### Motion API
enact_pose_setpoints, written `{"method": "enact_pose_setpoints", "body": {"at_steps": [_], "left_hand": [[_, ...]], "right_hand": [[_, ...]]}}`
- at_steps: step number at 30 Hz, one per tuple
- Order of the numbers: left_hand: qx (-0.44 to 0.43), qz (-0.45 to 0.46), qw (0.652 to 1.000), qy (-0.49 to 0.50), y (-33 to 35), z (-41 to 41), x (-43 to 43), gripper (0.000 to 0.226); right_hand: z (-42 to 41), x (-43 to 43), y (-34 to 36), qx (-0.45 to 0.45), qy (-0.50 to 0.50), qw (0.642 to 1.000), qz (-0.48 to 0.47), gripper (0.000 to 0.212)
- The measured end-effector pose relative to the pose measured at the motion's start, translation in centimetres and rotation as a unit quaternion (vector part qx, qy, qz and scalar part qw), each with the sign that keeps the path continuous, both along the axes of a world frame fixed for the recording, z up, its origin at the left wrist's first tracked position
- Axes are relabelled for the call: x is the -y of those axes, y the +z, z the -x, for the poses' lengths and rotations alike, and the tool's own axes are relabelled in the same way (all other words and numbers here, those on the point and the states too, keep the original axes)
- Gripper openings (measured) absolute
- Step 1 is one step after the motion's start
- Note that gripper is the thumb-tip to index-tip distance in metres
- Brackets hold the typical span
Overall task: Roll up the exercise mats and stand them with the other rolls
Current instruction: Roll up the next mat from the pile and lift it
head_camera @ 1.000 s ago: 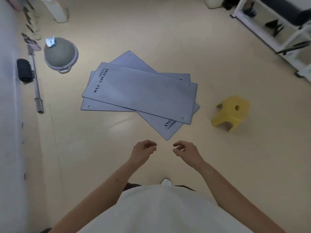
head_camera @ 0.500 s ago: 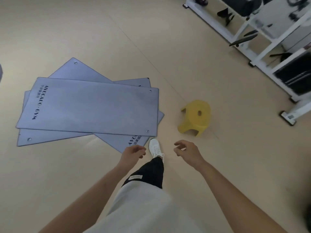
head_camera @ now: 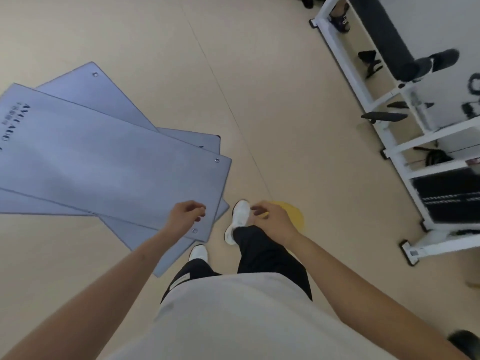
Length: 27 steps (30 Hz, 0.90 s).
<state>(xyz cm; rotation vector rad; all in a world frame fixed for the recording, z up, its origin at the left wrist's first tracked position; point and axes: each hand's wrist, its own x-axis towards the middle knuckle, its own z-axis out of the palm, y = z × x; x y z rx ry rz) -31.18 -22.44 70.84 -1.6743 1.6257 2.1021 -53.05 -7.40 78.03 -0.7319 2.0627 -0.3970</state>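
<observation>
Both hands (head_camera: 187, 215) (head_camera: 272, 220) hang loosely curled, holding nothing; I'd crouch at the top mat (head_camera: 117, 172)'s short edge and roll it tight.

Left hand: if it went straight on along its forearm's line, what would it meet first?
Most likely the top flat grey-blue foam mat, near its short edge by the metal eyelet. The left hand hovers over that corner; its height above the mat is unclear.
</observation>
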Motion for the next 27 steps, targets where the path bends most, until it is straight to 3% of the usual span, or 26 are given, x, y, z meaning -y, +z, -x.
{"method": "enact_pose_setpoints", "body": {"at_steps": [7,10,13,19,21,24,27], "left_hand": [[0.028,-0.023,0.984,0.175,-7.0,4.9,6.0,0.013],[0.035,-0.050,0.971,0.233,-11.6,6.9,7.1,0.017],[0.054,-0.081,0.956,0.278,-17.1,9.6,7.8,0.039],[0.112,-0.079,0.919,0.369,-33.0,13.7,7.5,0.027],[0.121,-0.080,0.921,0.361,-41.3,15.1,6.4,0.031],[0.145,-0.061,0.939,0.304,-53.5,17.2,4.1,0.045],[0.206,0.055,0.949,0.233,-64.2,18.9,1.2,0.072]], "right_hand": [[8.7,14.2,-6.3,0.020,0.167,0.985,-0.022,0.059],[12.0,20.5,-11.8,0.034,0.277,0.958,-0.061,0.066],[15.2,27.0,-18.7,0.025,0.396,0.914,-0.087,0.067],[17.2,35.3,-36.8,0.000,0.635,0.766,-0.102,0.069],[17.4,36.0,-45.3,-0.006,0.676,0.730,-0.102,0.069],[17.3,34.8,-58.2,-0.018,0.702,0.705,-0.097,0.071],[17.5,31.4,-69.5,-0.023,0.746,0.662,-0.067,0.090]]}}
